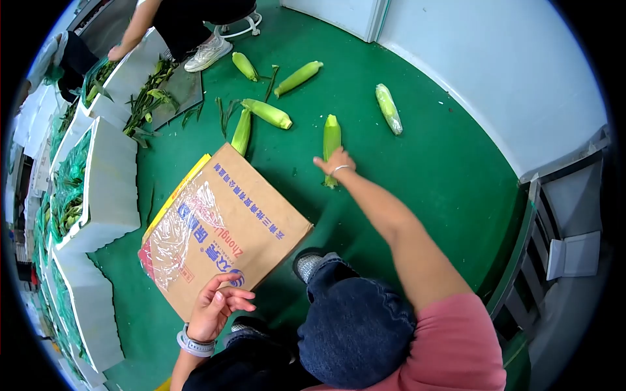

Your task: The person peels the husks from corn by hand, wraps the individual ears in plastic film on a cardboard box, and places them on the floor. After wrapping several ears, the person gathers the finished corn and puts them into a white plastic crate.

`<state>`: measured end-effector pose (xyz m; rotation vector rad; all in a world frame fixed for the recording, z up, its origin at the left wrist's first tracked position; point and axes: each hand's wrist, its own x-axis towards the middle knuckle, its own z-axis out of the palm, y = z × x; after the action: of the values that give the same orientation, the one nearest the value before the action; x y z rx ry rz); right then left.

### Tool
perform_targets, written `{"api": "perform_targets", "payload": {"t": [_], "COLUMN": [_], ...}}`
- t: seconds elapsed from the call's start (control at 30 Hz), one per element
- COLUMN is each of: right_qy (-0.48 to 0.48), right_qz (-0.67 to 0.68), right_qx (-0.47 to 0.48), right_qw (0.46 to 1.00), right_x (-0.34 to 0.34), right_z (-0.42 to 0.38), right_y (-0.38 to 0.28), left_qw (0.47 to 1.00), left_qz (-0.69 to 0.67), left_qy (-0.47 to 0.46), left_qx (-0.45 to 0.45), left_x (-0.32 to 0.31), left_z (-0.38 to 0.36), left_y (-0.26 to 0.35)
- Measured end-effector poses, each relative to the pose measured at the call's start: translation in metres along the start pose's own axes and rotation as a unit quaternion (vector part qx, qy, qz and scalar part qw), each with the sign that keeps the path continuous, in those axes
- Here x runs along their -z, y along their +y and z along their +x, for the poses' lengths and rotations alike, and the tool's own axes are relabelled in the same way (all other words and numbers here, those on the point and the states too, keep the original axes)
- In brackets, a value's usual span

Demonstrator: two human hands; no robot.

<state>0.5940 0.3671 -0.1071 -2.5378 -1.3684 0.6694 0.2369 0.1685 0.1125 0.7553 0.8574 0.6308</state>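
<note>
1. Green floor (450,195), smooth and dotted with small pale scraps, spreads around the right hand and meets a plain white wall (508,78) beyond it to the right.
2. The right hand (338,163), with a thin bracelet (341,169) at the wrist, is on the near part of a green-husked ear of corn (332,133). Husk shows on both sides of the hand; I cannot tell whether the fingers are clamped on it.
3. The left hand (222,305) wears a grey watch (195,343). Its fingers are half curled and apart, with nothing visible in them, over the near part of a cardboard box (261,202); contact is unclear.
4. Brown and straight-edged, the box carries blue and red print and shiny, wrinkled clear plastic (189,228). Its right corner points toward the floor near the right forearm.
5. Four long, tapered ears (267,113) lie beyond the right hand to the left, two crossing close together. Farther right is an ear in clear wrap (389,109).
6. Well left of both hands, white foam boxes (112,186) with rough edges hold crinkled green plastic (70,186). Another person's hand (117,53) reaches beside one.
7. Bare floor lies right of the right hand, up to the wall and a metal rack (535,215).
</note>
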Motion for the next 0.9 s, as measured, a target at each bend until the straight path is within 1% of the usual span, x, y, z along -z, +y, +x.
{"api": "perform_targets", "payload": {"t": [0.07,0.1,0.17,0.2,0.23,0.27,0.3,0.33,0.37,0.4,0.43,0.47,0.53,0.6,0.63,0.67,0.7,0.73,0.77,0.8,0.83,0.87,0.9], "right_qy": [-0.052,-0.048,-0.041,-0.064,-0.091,-0.115,-0.142,-0.174,-0.209,-0.266,-0.321,-0.382,-0.504,-0.593,-0.679,-0.700,-0.727,-0.748,-0.671,-0.677,-0.511,-0.310,-0.273], "right_qz": [0.026,0.026,0.211,0.335,0.450,0.497,0.542,0.540,0.537,0.502,0.498,0.506,0.458,0.408,0.428,0.415,0.428,0.442,0.428,0.423,0.429,0.408,0.411], "right_qx": [-0.048,-0.047,-0.042,-0.004,0.036,0.107,0.177,0.208,0.241,0.278,0.301,0.320,0.365,0.344,0.242,0.230,0.197,0.164,0.192,0.194,0.388,0.553,0.553], "right_qw": [0.997,0.997,0.976,0.940,0.888,0.853,0.809,0.797,0.781,0.775,0.748,0.704,0.635,0.603,0.546,0.534,0.500,0.466,0.574,0.571,0.636,0.657,0.671], "right_x": [-0.040,-0.043,-0.041,-0.038,-0.033,-0.009,0.030,0.059,0.082,0.098,0.105,0.105,0.098,0.092,0.089,0.084,0.079,0.075,0.085,0.089,0.092,0.096,0.105], "right_z": [0.016,0.017,0.012,0.006,-0.008,-0.041,-0.085,-0.117,-0.145,-0.163,-0.182,-0.198,-0.224,-0.253,-0.266,-0.270,-0.272,-0.276,-0.284,-0.286,-0.288,-0.291,-0.295], "right_y": [0.017,0.019,0.023,0.028,0.032,0.025,0.008,-0.007,-0.021,-0.035,-0.049,-0.063,-0.090,-0.118,-0.130,-0.137,-0.146,-0.151,-0.155,-0.158,-0.157,-0.156,-0.156], "left_qw": [1.000,1.000,1.000,1.000,1.000,0.999,0.998,0.997,0.996,0.991,0.990,0.987,0.974,0.952,0.947,0.946,0.929,0.896,0.884,0.873,0.872,0.869,0.866], "left_qz": [0.006,0.006,0.024,0.020,0.015,0.009,0.007,0.002,0.048,0.096,0.095,0.095,0.019,-0.088,-0.101,-0.216,-0.325,-0.411,-0.430,-0.445,-0.446,-0.450,-0.454], "left_qy": [-0.002,-0.005,0.003,0.001,0.024,0.051,0.062,0.072,0.078,0.087,0.079,0.075,0.087,0.133,0.160,0.128,0.088,0.084,0.104,0.117,0.121,0.119,0.117], "left_qx": [0.002,-0.002,0.003,-0.006,-0.001,0.008,0.001,-0.007,-0.022,-0.039,-0.073,-0.105,-0.211,-0.263,-0.261,-0.206,-0.154,-0.141,-0.149,-0.159,-0.164,-0.171,-0.174], "left_x": [-0.002,0.000,0.003,0.006,0.008,0.010,0.010,0.011,0.012,0.012,0.010,0.006,-0.005,-0.007,0.002,0.012,0.020,0.017,0.021,0.025,0.027,0.027,0.026], "left_z": [-0.002,-0.004,-0.009,-0.007,-0.007,-0.011,-0.009,-0.006,-0.002,0.002,0.007,0.011,0.018,0.022,0.018,0.015,0.012,0.005,0.002,0.001,-0.002,-0.006,-0.009], "left_y": [0.003,0.004,0.003,0.004,0.002,0.000,0.001,-0.001,-0.002,-0.001,0.002,0.006,0.013,0.014,0.013,0.013,0.013,0.021,0.018,0.017,0.018,0.019,0.021]}}
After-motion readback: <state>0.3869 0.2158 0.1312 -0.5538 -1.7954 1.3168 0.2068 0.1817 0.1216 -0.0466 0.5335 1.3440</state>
